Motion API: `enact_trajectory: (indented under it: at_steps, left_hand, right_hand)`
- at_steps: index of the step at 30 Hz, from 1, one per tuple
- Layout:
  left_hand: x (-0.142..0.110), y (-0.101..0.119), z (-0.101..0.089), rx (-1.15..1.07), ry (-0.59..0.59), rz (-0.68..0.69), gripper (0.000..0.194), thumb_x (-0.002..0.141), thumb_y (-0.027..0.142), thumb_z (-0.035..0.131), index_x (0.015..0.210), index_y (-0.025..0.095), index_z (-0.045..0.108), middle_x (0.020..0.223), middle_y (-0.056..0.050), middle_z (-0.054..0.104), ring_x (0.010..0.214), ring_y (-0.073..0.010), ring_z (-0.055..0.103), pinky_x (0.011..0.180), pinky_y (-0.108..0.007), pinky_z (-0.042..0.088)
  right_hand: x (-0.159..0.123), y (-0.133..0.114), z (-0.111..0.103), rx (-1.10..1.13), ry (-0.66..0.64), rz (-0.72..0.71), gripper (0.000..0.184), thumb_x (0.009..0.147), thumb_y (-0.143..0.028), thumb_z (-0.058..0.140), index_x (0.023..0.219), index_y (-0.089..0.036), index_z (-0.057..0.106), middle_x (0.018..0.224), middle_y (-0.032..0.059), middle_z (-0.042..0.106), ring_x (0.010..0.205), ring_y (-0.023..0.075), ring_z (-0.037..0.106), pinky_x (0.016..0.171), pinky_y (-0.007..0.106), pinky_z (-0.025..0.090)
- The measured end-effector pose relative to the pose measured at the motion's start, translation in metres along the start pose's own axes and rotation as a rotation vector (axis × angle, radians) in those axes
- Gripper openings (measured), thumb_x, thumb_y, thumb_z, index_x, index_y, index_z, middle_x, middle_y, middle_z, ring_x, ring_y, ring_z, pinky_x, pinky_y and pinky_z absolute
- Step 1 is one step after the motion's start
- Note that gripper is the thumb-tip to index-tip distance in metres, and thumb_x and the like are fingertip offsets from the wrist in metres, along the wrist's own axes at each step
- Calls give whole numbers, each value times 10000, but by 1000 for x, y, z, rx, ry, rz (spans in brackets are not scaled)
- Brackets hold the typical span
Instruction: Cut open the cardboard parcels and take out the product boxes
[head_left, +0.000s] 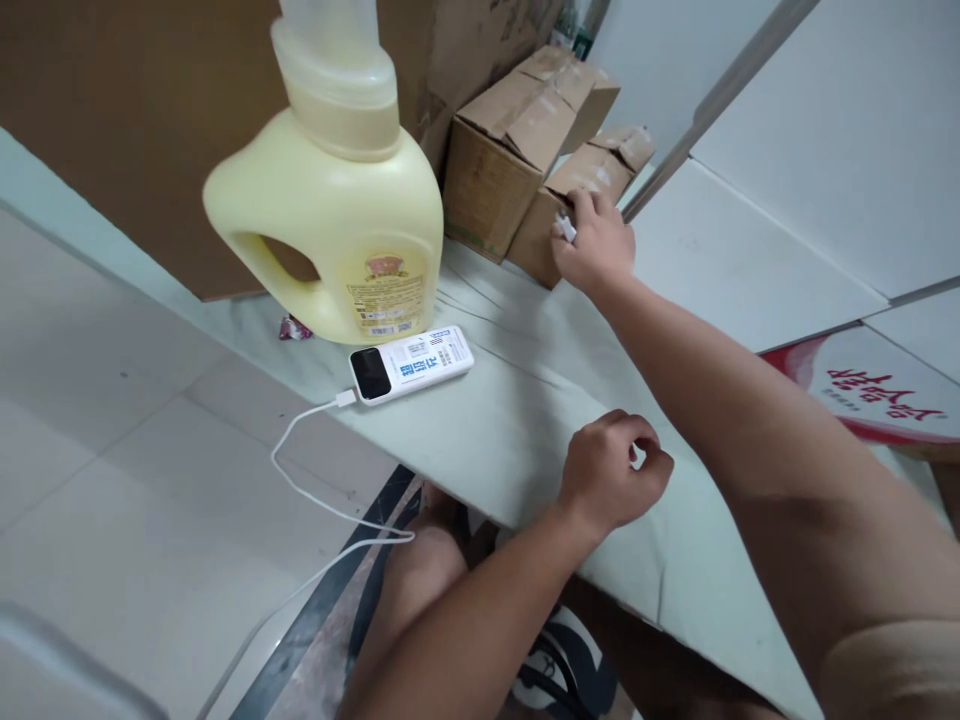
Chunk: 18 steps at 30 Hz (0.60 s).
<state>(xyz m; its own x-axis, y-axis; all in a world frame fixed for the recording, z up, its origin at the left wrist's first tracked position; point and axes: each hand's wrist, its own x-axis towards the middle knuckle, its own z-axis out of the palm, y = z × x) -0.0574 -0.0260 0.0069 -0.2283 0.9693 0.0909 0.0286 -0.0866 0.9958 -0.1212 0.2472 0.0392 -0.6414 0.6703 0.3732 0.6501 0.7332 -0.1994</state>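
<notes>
Left hand (611,475) nearest, curled into loose fist on pale green table cover (495,420), fingers together, nothing visible inside. Beyond, white power bank (411,364) flat beside yellow detergent jug (337,215), white cable (315,470) trailing off edge. Farthest, right hand (596,240) pinched on small white object (566,229), against cardboard boxes (525,140) at table's back.
</notes>
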Motion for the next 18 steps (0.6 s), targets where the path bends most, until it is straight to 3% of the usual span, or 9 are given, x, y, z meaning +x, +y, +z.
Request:
enact_trajectory:
  at_steps: [5,12,15,18]
  left_hand:
    - [-2,2,0,-16,0,-19,130,763,127,667,693,206,590,774,-1,681,660,-128,556,698,-278,500]
    - [-2,5,4,-53,17,-8,155,759,104,641,670,205,564,720,21,619,643,-120,529,673,-268,453]
    - [-1,7,4,-90,26,-19,161,747,95,637,662,205,555,711,22,604,642,-121,515,680,-273,435]
    - [0,7,4,-129,22,-33,162,753,103,629,660,207,546,705,23,589,651,-124,510,681,-272,428]
  right_hand:
    - [-5,-13,-16,-131,-76,51,594,954,-421,505,1515,-230,462,1480,146,506,1405,400,458,1120,695,383]
    - [-13,-37,-39,-305,-164,153,517,971,-375,457,1480,-307,521,1579,147,465,1386,389,476,1081,661,423]
    - [-18,-33,-41,-374,-203,114,588,959,-387,505,1535,-282,454,1616,168,421,1394,400,447,1071,675,404]
    - [-14,-30,-37,-478,-185,47,591,960,-431,525,1500,-196,486,1619,217,392,1413,424,408,1084,695,367]
